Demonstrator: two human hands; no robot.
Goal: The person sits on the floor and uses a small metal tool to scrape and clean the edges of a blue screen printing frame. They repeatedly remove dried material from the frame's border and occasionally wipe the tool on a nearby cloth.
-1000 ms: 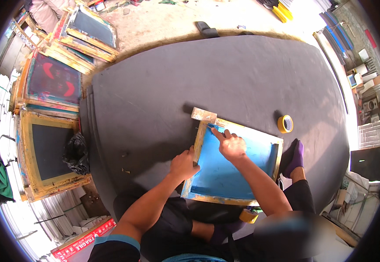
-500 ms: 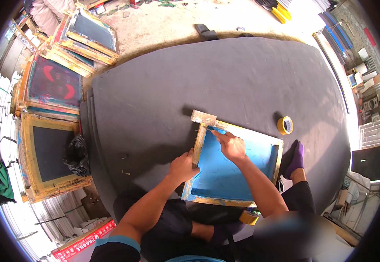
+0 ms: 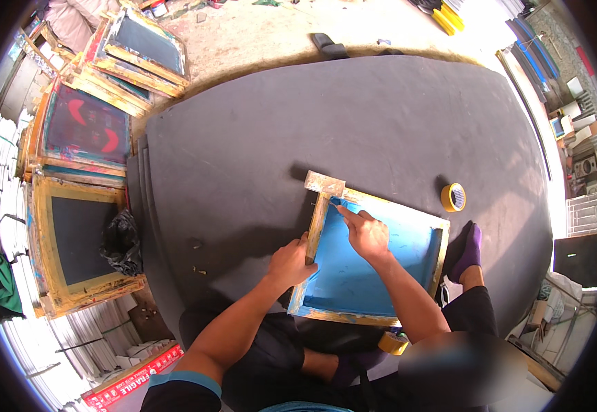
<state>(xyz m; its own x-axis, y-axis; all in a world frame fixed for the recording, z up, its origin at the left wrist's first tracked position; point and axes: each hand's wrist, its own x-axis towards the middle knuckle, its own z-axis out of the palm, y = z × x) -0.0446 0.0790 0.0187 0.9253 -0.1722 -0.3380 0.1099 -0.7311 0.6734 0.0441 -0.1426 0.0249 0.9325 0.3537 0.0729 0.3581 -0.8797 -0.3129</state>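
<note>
Flanking the frame (image 3: 374, 264): tape roll (image 3: 453, 197) (stacked screens (image 3: 78, 233) left).

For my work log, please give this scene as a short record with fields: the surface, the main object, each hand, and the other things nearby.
surface: dark grey mat on a concrete floor
main object: wooden screen frame with blue mesh, lying flat on the mat
left hand: grips the wooden handle of a hammer, whose head is at the frame's far left corner
right hand: fingers rest on the frame near that corner, beside the hammer head
nearby: yellow tape roll beyond the frame; stacked screen frames at the left; black bag
</note>
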